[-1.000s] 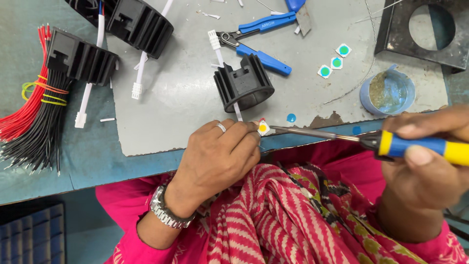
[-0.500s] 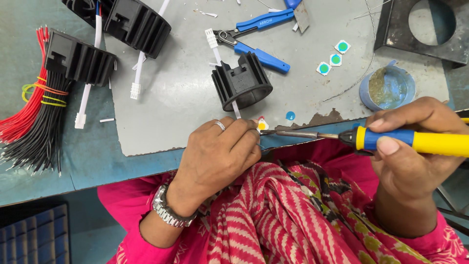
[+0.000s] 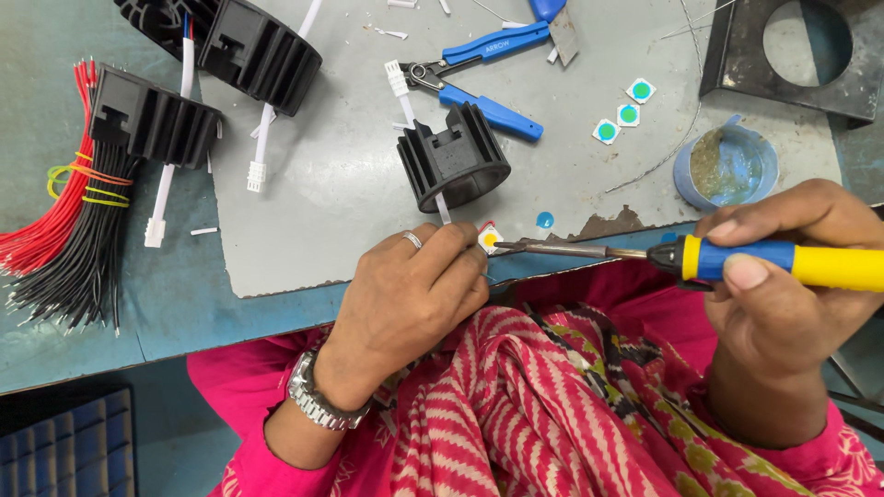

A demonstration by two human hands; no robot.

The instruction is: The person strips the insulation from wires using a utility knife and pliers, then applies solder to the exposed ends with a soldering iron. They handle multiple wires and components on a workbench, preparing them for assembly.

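Observation:
My left hand [image 3: 405, 294] rests at the near edge of the grey mat [image 3: 331, 221], its fingertips pinching a small square white chip with a yellow centre [image 3: 489, 239] and a thin white wire. My right hand [image 3: 783, 285] grips a soldering iron with a yellow and blue handle [image 3: 783, 262]; its metal tip [image 3: 516, 247] touches the chip. Just behind the chip stands a black finned round housing [image 3: 453, 156], with the white wire running out of it.
Blue-handled cutters [image 3: 479, 78] lie behind the housing. Three small chips with green centres [image 3: 626, 112] and a blue tub of paste [image 3: 727, 170] sit at right, a dark metal plate with a round hole [image 3: 801, 46] beyond. More black housings [image 3: 157, 115] and red and black wire bundles [image 3: 55, 230] lie left.
The right hand drew back to the right and then came in again with the iron's tip on the chip. The left hand has stayed in place.

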